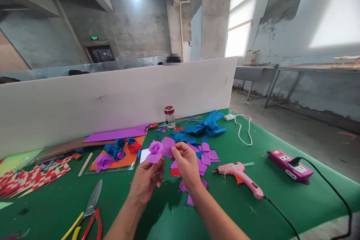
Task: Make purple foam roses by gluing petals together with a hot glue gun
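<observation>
Between the fingers of my left hand point(147, 180) is a purple paper flower point(154, 150), held up over the table with its petals facing away from the fingertips. My right hand point(187, 163) pinches a loose purple petal point(168, 146) by its edge, right beside the flower; I cannot tell whether the two touch. Beneath and behind my right hand lie several cut purple paper pieces point(206, 155). To its right a pink hot glue gun point(242, 176) rests on its side with a clear glue stick in its back end.
Scissors point(91, 206) with red and yellow handles lie front left. Finished blue, red and purple flowers point(104, 161) sit on an orange sheet. A lidded jar point(170, 118), blue crepe paper point(209, 123), a white cable point(250, 131) and a purple power strip point(291, 167) stand around.
</observation>
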`<state>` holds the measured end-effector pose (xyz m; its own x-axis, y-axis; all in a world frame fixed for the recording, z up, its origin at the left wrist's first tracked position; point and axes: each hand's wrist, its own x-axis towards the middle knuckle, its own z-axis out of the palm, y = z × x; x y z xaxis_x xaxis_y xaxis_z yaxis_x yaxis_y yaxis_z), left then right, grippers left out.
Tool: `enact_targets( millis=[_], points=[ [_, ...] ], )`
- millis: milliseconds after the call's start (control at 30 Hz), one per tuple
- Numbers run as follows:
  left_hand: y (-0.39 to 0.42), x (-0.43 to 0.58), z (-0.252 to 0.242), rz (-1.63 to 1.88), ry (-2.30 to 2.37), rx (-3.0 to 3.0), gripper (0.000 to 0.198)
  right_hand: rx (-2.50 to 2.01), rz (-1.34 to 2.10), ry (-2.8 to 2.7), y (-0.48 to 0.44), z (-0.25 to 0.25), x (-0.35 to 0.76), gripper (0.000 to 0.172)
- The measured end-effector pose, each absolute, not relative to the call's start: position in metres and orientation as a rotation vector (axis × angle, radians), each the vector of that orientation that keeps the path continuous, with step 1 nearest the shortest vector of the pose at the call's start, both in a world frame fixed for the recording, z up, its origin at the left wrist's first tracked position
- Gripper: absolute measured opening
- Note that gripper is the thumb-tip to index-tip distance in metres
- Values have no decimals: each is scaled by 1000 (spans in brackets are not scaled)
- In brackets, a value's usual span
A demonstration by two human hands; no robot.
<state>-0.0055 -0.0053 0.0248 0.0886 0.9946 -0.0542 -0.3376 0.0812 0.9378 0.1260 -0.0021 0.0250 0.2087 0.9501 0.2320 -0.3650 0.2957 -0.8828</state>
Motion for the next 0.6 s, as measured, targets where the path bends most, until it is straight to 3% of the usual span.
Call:
enact_targets(
  millis=[600],
  points=[
    [-3, 0, 23, 1101, 900, 958, 32, -1001, 943, -1033, 1, 25, 132, 26]
  ],
)
